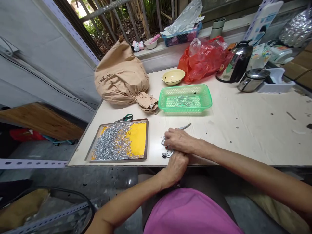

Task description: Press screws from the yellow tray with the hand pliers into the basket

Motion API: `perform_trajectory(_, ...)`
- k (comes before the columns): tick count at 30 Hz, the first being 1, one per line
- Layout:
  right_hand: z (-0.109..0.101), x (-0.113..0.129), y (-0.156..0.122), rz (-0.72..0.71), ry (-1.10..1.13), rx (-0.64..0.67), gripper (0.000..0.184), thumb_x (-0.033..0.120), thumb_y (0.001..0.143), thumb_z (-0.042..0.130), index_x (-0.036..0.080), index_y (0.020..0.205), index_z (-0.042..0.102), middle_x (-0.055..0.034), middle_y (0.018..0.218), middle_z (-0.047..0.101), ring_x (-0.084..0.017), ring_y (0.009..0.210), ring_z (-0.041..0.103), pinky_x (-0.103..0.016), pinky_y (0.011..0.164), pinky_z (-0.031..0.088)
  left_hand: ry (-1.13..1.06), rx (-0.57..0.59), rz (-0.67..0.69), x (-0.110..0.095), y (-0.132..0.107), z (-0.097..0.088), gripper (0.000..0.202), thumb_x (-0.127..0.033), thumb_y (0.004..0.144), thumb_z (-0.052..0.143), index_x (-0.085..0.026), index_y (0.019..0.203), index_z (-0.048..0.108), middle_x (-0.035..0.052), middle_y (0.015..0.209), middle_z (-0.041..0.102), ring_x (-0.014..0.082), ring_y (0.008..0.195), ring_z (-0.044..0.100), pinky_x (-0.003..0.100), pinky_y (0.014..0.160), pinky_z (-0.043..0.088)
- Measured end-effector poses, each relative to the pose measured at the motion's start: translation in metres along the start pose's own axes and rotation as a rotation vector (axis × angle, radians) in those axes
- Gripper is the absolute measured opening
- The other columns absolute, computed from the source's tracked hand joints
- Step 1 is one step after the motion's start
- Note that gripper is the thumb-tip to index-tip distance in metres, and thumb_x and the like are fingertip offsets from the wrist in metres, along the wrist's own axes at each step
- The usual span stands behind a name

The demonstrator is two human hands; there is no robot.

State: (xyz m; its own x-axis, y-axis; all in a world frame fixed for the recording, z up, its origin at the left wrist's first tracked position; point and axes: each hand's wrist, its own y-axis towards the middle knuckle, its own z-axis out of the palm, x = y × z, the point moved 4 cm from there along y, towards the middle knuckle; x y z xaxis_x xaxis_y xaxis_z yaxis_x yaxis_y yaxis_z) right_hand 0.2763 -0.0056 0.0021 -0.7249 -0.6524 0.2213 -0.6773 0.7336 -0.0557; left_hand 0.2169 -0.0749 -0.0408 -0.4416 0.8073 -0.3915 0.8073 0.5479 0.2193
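Here, the left hand (177,167) closes its fingers around part of a metal tool (167,155) near the front edge of the desk (255,136), while the right hand (180,139) bends over the same tool, fingers curled down; whether they grip cannot be told. To the left, a shallow tray (147,139) holds small metal pieces (109,143), and a green basket (185,109) stands beyond the hands

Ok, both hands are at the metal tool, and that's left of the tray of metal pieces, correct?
No: the head view shows the metal tool right of the tray of metal pieces. The left hand and right hand are indeed at it.
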Motion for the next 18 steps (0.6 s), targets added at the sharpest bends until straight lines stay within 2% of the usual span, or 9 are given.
perform_trajectory(2,0.005,0.019,0.008,-0.140,-0.039,0.026,0.015,0.022,0.086,0.056,0.024,0.079,0.069,-0.0066,0.097,0.060,-0.022,0.094,0.045,-0.032,0.068,0.033,-0.045,0.014,0.121,-0.018,-0.014,-0.009,0.028,-0.012,0.092,0.035,-0.011,0.110,0.057,0.0108,0.099,0.066,0.0199,0.093,0.062,0.033,0.082,0.052)
perform_trajectory(4,0.013,0.030,0.012,-0.256,-0.094,0.045,0.013,0.018,0.084,0.057,0.020,0.078,0.067,-0.0081,0.096,0.058,-0.022,0.093,0.045,-0.032,0.070,0.034,-0.081,0.011,0.247,-0.035,-0.032,-0.026,0.028,-0.012,0.092,0.040,-0.013,0.115,0.055,0.0086,0.102,0.066,0.0164,0.094,0.062,0.027,0.082,0.051)
perform_trajectory(6,0.021,0.032,0.015,-0.289,-0.113,0.023,0.011,0.014,0.082,0.057,0.018,0.078,0.066,-0.0091,0.096,0.058,-0.022,0.094,0.046,-0.033,0.075,0.035,-0.069,-0.053,0.257,-0.038,-0.050,-0.048,0.028,-0.013,0.091,0.044,-0.014,0.116,0.055,0.0067,0.098,0.068,0.0137,0.087,0.062,0.024,0.077,0.050)
perform_trajectory(7,0.025,0.031,0.016,-0.288,-0.101,0.001,0.011,0.012,0.081,0.056,0.017,0.078,0.065,-0.0091,0.096,0.059,-0.022,0.094,0.047,-0.033,0.076,0.036,-0.039,-0.105,0.205,-0.031,-0.057,-0.061,0.028,-0.013,0.090,0.045,-0.015,0.116,0.056,0.0063,0.094,0.068,0.0132,0.083,0.062,0.024,0.074,0.050)
perform_trajectory(9,0.030,0.029,0.017,-0.279,-0.041,-0.046,0.012,0.010,0.081,0.053,0.016,0.080,0.063,-0.0088,0.094,0.060,-0.021,0.092,0.049,-0.033,0.077,0.036,0.059,-0.223,-0.003,-0.002,-0.069,-0.087,0.026,-0.014,0.090,0.046,-0.017,0.113,0.059,0.0059,0.087,0.068,0.0137,0.078,0.061,0.025,0.070,0.049)
perform_trajectory(11,0.031,0.027,0.018,-0.255,0.072,-0.078,0.012,0.011,0.083,0.050,0.016,0.081,0.061,-0.0073,0.087,0.061,-0.018,0.083,0.052,-0.031,0.073,0.037,0.194,-0.342,-0.295,0.042,-0.081,-0.115,0.023,-0.017,0.092,0.046,-0.018,0.108,0.063,0.0061,0.087,0.067,0.0156,0.081,0.060,0.027,0.072,0.047)
perform_trajectory(13,0.024,0.023,0.019,-0.191,0.225,-0.132,0.013,0.012,0.083,0.047,0.017,0.083,0.059,-0.0048,0.080,0.061,-0.016,0.074,0.053,-0.027,0.068,0.038,0.321,-0.408,-0.552,0.088,-0.090,-0.138,0.023,-0.022,0.092,0.046,-0.019,0.103,0.066,0.0064,0.090,0.066,0.0176,0.085,0.059,0.029,0.076,0.046)
perform_trajectory(15,0.008,0.013,0.020,-0.081,0.376,-0.263,0.013,0.013,0.082,0.045,0.018,0.083,0.057,-0.0026,0.076,0.061,-0.013,0.067,0.053,-0.025,0.063,0.039,0.414,-0.389,-0.740,0.129,-0.096,-0.153,0.024,-0.025,0.092,0.046,-0.019,0.101,0.068,0.0066,0.092,0.065,0.0189,0.087,0.058,0.029,0.075,0.045)
perform_trajectory(18,-0.026,-0.016,0.019,0.103,0.464,-0.529,0.009,0.018,0.081,0.046,0.019,0.079,0.055,-0.0009,0.070,0.060,-0.013,0.062,0.054,-0.025,0.060,0.040,0.496,-0.283,-0.844,0.171,-0.095,-0.162,0.025,-0.026,0.092,0.046,-0.019,0.099,0.069,0.0062,0.092,0.064,0.0206,0.091,0.055,0.028,0.073,0.042)
